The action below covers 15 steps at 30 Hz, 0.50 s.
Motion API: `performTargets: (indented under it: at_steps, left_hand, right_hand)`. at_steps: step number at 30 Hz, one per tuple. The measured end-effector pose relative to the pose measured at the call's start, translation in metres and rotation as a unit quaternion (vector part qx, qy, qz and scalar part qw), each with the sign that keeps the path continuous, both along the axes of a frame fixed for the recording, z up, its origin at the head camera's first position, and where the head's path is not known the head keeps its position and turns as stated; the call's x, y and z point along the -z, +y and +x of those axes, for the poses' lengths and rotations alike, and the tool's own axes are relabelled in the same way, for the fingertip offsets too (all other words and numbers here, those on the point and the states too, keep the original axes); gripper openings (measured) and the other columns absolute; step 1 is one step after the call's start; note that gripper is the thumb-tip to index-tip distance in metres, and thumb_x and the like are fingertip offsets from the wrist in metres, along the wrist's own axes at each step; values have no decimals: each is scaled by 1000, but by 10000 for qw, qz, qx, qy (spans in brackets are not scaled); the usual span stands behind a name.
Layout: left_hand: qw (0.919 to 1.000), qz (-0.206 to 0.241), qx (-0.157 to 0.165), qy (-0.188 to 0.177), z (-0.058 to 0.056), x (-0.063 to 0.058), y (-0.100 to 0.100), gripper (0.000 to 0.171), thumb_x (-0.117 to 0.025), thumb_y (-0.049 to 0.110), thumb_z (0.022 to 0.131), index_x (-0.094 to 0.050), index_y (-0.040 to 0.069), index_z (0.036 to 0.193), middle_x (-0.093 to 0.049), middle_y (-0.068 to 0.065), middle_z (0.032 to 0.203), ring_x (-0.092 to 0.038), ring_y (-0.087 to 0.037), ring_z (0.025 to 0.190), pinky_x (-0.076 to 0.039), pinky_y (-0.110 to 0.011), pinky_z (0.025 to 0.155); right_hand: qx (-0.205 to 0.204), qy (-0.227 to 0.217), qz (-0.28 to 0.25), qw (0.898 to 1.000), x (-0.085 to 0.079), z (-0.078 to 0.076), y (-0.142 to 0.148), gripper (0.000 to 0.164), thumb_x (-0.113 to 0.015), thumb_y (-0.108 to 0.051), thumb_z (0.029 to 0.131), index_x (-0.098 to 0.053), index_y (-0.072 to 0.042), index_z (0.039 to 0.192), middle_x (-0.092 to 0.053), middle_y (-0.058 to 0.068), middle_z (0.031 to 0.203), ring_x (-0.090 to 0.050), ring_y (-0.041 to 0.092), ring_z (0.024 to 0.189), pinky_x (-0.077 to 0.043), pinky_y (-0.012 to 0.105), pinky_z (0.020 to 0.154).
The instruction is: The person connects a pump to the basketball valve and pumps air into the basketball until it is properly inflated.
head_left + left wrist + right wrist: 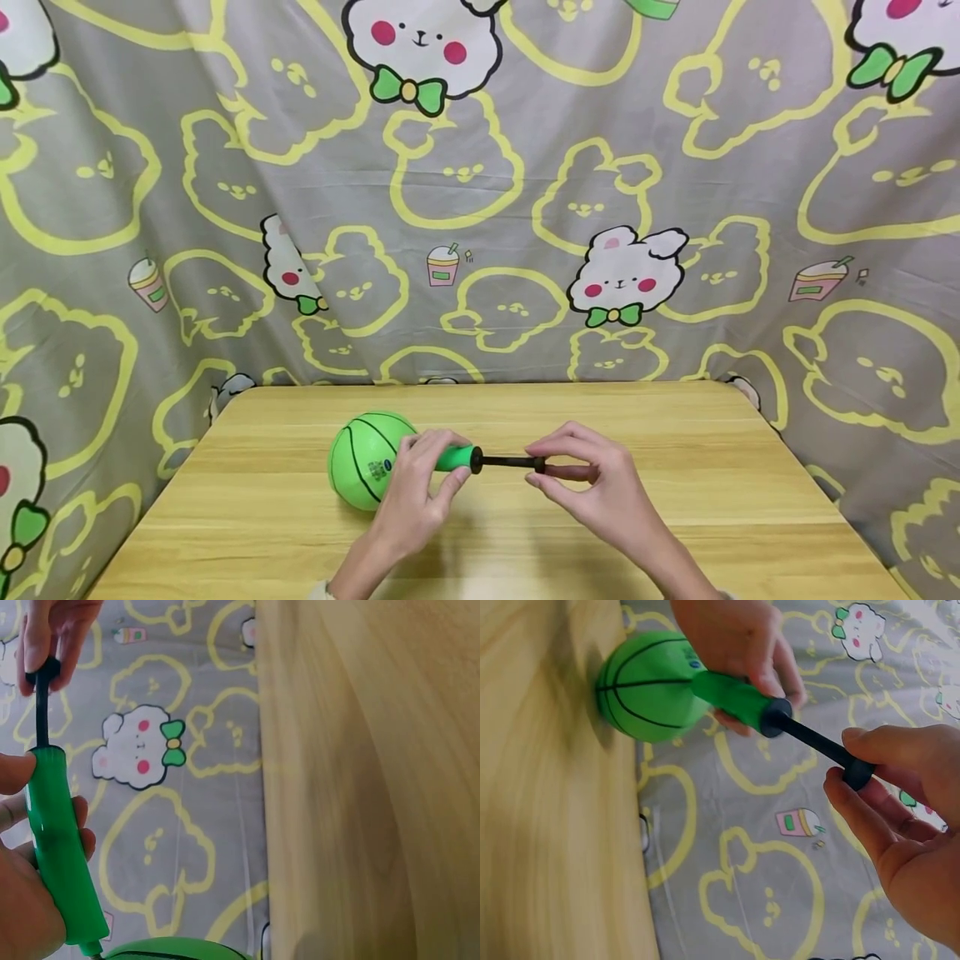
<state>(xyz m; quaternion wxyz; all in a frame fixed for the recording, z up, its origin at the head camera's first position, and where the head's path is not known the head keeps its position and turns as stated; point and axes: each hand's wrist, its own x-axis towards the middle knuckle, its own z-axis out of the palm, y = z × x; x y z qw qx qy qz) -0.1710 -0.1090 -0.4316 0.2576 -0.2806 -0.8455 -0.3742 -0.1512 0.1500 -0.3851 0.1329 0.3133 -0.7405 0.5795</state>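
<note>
A green hand pump (457,457) with a black plunger rod (510,462) is held level above the table, the rod drawn out to the right. My left hand (415,493) grips the green barrel (64,851), thumb near its black end cap. Between thumb and fingertips, my right hand (611,483) pinches the black knob (858,775) at the rod's end. At the pump's left end is a green ball (358,467) with black lines, like a small basketball. In the left wrist view a thin nozzle at the barrel's tip reaches the ball (176,946); whether it goes in is hidden.
The light wooden table (675,517) lies under both hands, its far edge near the curtain. Grey curtain (480,192) with yellow outlines and white cartoon animals hangs behind the table and along both sides.
</note>
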Motion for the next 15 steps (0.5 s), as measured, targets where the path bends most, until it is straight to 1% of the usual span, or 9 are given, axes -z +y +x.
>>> performTargets:
  at_steps: [5,9,15]
  left_hand:
    - [10000,22,-68,46,-3,-1,-4,20,-70,19,93,-66,21,112,-67,15,108,-62,-9,108,-37,-46,97]
    - [9999,24,-120,35,-3,-3,-7,19,-69,20,93,-66,21,112,-68,14,109,-62,-9,108,-37,-47,97]
    - [9999,35,-109,92,-4,-4,-9,19,-68,19,93,-66,20,112,-68,13,109,-63,-10,107,-37,-47,97]
  right_hand:
    - [-104,-9,-6,9999,-6,0,10,25,-82,0,85,-76,-7,108,-69,6,104,-70,20,96,-60,36,75]
    - [-73,27,39,10000,-10,0,18,26,-82,1,85,-76,-9,109,-69,5,104,-69,19,96,-60,37,75]
    - [-120,52,53,9999,-14,-1,25,26,-82,2,84,-76,-7,109,-69,4,103,-69,19,96,-60,38,76]
